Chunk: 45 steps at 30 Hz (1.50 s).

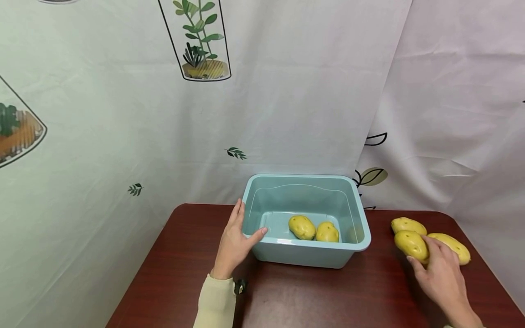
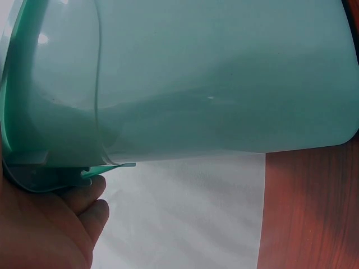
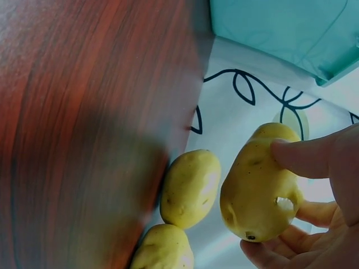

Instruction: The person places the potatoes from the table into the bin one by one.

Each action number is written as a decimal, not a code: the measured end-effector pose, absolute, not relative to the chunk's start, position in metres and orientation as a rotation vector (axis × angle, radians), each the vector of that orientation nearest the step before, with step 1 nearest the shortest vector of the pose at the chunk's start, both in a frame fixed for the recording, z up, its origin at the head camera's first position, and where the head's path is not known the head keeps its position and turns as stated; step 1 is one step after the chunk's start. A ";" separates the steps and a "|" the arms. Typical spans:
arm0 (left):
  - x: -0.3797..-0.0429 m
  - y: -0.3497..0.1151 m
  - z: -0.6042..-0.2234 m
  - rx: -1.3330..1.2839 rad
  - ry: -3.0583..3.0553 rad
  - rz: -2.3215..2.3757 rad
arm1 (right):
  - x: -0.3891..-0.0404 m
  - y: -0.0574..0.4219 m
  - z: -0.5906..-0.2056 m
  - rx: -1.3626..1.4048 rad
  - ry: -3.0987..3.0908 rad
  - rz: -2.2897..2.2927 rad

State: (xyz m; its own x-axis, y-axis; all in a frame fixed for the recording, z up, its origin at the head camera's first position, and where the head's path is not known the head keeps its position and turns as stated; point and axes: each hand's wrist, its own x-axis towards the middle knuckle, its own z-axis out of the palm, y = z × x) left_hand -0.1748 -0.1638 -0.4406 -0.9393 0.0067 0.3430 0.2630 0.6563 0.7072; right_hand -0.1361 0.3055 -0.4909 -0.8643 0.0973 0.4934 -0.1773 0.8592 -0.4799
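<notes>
My right hand (image 1: pixel 443 275) grips a yellow potato (image 3: pixel 261 185) between thumb and fingers, and in the right wrist view it is raised off the table. Close by on the table lie two more potatoes, a far one (image 1: pixel 407 225) and one to the right (image 1: pixel 453 248), partly behind the hand. At the front left corner of a light blue plastic bin (image 1: pixel 303 252), my left hand (image 1: pixel 233 243) rests against the rim, fingers extended along the outside and thumb over the front edge. Inside the bin sit two potatoes, one left (image 1: pixel 302 227) and one right (image 1: pixel 327 232).
The dark red wooden table (image 1: pixel 176 269) carries everything. Behind it hangs a pale cloth (image 1: pixel 295 114) printed with plants and leaves, close to the bin's back side. Table edges lie behind the potatoes and to their right.
</notes>
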 end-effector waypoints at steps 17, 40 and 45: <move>-0.175 -0.164 -0.440 -0.217 -2.571 -1.175 | -0.135 0.299 -0.484 0.050 -2.499 0.730; -0.176 -0.163 -0.440 -0.223 -2.576 -1.180 | -0.131 0.289 -0.466 0.070 -2.452 0.750; -0.176 -0.164 -0.441 -0.228 -2.568 -1.172 | -0.130 0.287 -0.463 0.068 -2.444 0.746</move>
